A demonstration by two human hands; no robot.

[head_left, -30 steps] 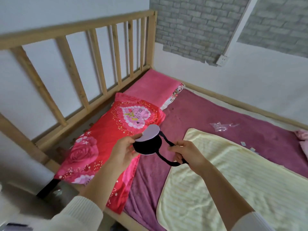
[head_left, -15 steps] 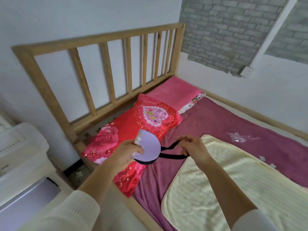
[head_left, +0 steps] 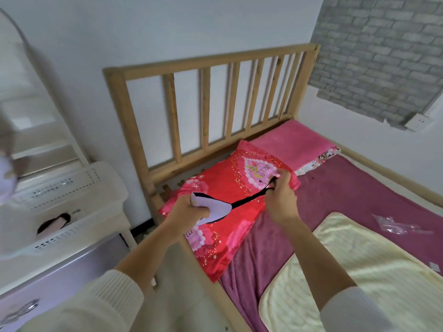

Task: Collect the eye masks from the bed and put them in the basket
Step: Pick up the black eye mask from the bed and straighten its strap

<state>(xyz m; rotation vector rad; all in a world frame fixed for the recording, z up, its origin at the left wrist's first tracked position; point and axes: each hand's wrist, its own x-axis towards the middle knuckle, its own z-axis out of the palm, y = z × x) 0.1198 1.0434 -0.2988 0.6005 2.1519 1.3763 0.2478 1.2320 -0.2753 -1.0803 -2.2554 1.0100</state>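
Observation:
A lilac eye mask [head_left: 215, 208] with black edging and a black strap hangs above the red pillow. My left hand [head_left: 185, 212] grips the mask's pad. My right hand [head_left: 279, 196] pinches the strap's far end, pulling it taut between the hands. At the left stands a white perforated basket [head_left: 100, 185] on a bedside unit. Inside it lies another eye mask [head_left: 54, 224], dark with a pink face.
A wooden slatted headboard [head_left: 203, 104] rises behind the red pillow [head_left: 227, 212] and a pink pillow [head_left: 292, 142]. A cream blanket [head_left: 347, 271] covers the purple sheet [head_left: 347, 192]. A clear plastic wrapper [head_left: 393, 224] lies at the right. A lilac drawer unit [head_left: 60, 279] stands under the basket.
The view has swung left, bringing the basket and drawer unit into sight. Both hands with the mask have shifted toward the bed's left edge, and the strap is now stretched straighter.

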